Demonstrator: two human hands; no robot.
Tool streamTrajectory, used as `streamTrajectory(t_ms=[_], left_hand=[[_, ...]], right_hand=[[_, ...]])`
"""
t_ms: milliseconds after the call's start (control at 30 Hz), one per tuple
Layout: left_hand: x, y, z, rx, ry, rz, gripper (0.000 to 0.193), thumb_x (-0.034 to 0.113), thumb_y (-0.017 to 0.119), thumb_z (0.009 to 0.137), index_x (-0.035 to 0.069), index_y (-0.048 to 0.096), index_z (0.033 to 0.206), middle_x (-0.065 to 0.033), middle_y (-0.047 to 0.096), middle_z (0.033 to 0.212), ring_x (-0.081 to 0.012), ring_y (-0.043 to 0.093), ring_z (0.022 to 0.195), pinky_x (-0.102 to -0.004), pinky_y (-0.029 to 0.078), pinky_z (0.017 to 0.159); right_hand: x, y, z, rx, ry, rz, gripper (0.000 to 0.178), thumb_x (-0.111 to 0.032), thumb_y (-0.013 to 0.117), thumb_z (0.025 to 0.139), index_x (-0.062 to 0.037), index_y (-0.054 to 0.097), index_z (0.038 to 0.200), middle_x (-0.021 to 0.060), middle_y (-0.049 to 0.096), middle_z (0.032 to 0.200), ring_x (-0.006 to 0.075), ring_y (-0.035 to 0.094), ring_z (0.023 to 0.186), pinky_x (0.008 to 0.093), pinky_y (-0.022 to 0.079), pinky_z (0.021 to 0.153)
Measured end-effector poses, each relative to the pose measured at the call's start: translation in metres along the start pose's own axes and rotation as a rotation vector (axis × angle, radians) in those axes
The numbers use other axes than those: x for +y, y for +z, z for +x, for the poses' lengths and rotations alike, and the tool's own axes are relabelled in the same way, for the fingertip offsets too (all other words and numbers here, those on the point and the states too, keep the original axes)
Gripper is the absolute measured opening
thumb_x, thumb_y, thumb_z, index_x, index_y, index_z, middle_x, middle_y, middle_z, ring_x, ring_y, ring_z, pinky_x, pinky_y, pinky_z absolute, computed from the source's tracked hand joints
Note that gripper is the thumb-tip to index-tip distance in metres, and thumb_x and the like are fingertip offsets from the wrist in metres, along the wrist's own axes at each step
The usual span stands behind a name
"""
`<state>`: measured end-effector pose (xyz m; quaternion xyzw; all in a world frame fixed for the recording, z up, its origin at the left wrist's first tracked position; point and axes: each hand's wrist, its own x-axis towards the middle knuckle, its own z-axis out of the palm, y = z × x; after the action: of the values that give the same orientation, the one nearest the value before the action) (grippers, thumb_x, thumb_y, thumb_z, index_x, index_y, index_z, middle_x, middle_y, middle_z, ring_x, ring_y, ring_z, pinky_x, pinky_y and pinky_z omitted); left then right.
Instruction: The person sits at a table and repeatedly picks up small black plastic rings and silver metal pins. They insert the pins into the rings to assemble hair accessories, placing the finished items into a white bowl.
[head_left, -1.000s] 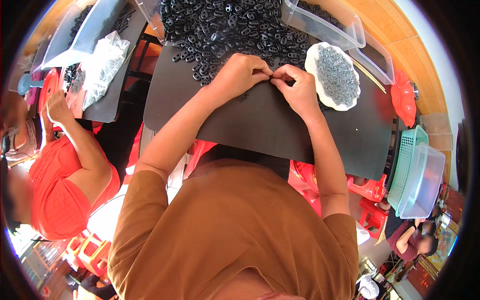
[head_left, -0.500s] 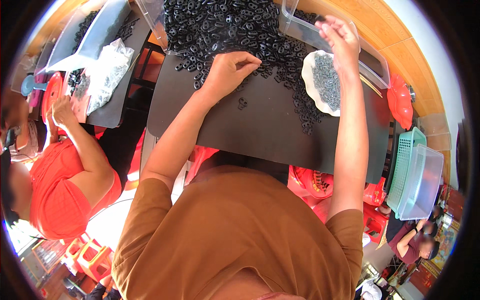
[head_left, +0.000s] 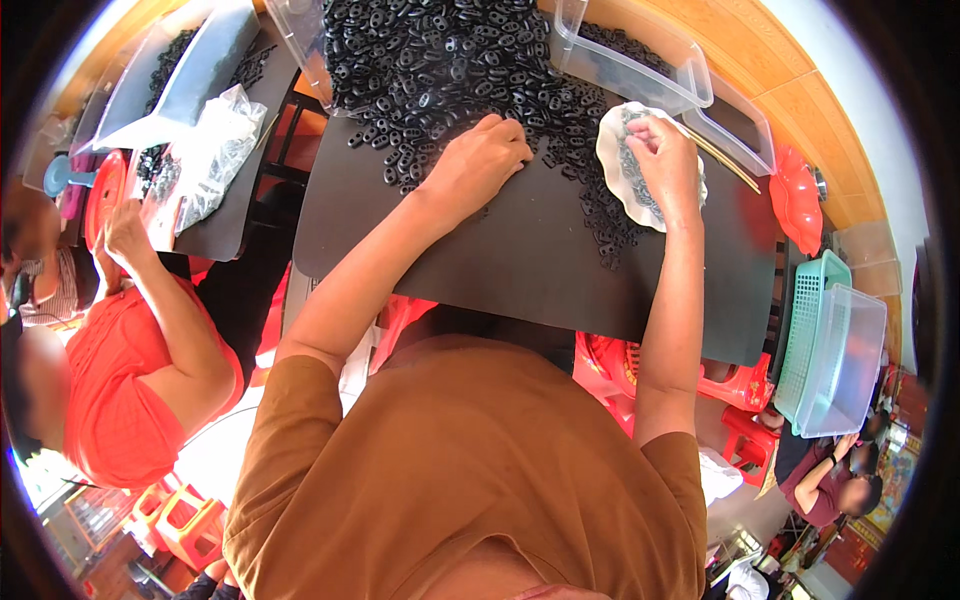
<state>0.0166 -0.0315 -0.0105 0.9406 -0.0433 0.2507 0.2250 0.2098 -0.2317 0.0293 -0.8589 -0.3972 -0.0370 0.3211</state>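
My left hand (head_left: 478,168) rests at the near edge of a large heap of black plastic pieces (head_left: 440,60), each with two holes. Its fingers are curled in and closed; whatever they hold is hidden under the hand. Over a white scalloped dish (head_left: 612,180) my right hand (head_left: 664,165) dips with thumb and fingertips drawn together. Small grey metal pieces (head_left: 645,200) fill that dish. Anything between the right fingertips is too small to make out. Smaller black parts (head_left: 610,220) lie spread between the heap and the dish.
A clear plastic box (head_left: 640,75) holding black parts stands at the far right, with thin sticks (head_left: 725,160) beside it. A red dish (head_left: 797,200) and a green basket (head_left: 812,330) are to the right. A person in red (head_left: 150,370) works at the left table.
My right hand has come down from the clear box to the white dish. My left hand has shifted slightly right and turned knuckles up, and the loose black piece near it is no longer visible.
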Motion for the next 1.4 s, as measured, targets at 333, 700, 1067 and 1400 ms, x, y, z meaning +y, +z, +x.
streamTrajectory(t_ms=[333, 700, 1067, 1400], left_hand=[[0.001, -0.006, -0.004, -0.080, -0.017, -0.033, 0.010, 0.006, 0.069, 0.083, 0.003, 0.068, 0.092, -0.0090, 0.063, 0.093, -0.0280, 0.060, 0.094, -0.0384, 0.052, 0.082], [-0.006, -0.001, -0.004, -0.040, -0.031, -0.054, 0.013, 0.007, 0.067, 0.084, 0.002, 0.066, 0.096, -0.0114, 0.062, 0.089, -0.0314, 0.062, 0.089, -0.0406, 0.052, 0.079], [0.006, -0.007, 0.021, -0.034, -0.276, -0.441, 0.010, 0.008, 0.060, 0.093, -0.001, 0.065, 0.097, -0.0097, 0.064, 0.080, -0.0192, 0.064, 0.071, -0.0316, 0.053, 0.067], [0.000, 0.019, 0.020, -0.097, -0.432, -0.788, 0.016, 0.005, 0.064, 0.089, 0.001, 0.067, 0.104, 0.0009, 0.067, 0.082, -0.0056, 0.061, 0.074, -0.0226, 0.051, 0.068]], right_hand=[[0.000, 0.002, -0.015, -0.167, -0.009, -0.225, 0.011, 0.000, 0.069, 0.078, -0.0024, 0.070, 0.089, 0.0110, 0.068, 0.087, 0.0253, 0.067, 0.076, 0.0372, 0.051, 0.071], [0.005, -0.001, -0.020, -0.179, -0.015, -0.172, 0.009, 0.003, 0.065, 0.079, 0.0011, 0.068, 0.087, 0.0146, 0.067, 0.083, 0.0283, 0.068, 0.077, 0.0371, 0.052, 0.071], [0.010, -0.003, -0.019, -0.128, -0.014, -0.036, 0.010, 0.002, 0.062, 0.078, -0.0009, 0.066, 0.087, 0.0152, 0.068, 0.085, 0.0326, 0.066, 0.079, 0.0399, 0.051, 0.073], [0.016, -0.003, -0.017, -0.132, 0.030, 0.141, 0.015, 0.006, 0.060, 0.077, -0.0004, 0.066, 0.089, 0.0081, 0.066, 0.082, 0.0167, 0.062, 0.071, 0.0314, 0.050, 0.069]])
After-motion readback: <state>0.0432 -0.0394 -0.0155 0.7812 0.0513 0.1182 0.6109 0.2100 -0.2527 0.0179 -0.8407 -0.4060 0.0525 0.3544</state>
